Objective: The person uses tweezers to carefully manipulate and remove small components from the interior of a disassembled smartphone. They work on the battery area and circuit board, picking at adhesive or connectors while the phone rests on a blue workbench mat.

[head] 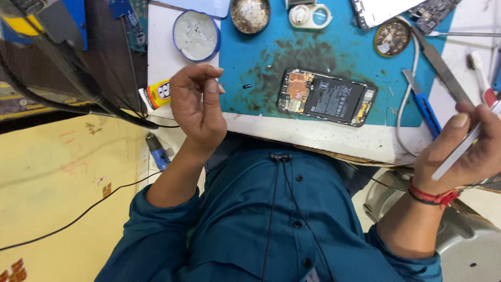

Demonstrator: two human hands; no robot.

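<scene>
White tool (462,149) in curled right hand (469,151)

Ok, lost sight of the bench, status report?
Left hand raised, fingers pinched, hold unclear. Right hand grips white tool. Opened phone lies untouched on blue mat.

Here's a teal button-up shirt (271,219), dark buttons running down the front, sleeves pushed up near the elbows. A thin black cord (272,209) hangs from a small clip at the collar. Red and black thread bands (430,197) circle the right wrist.
</scene>
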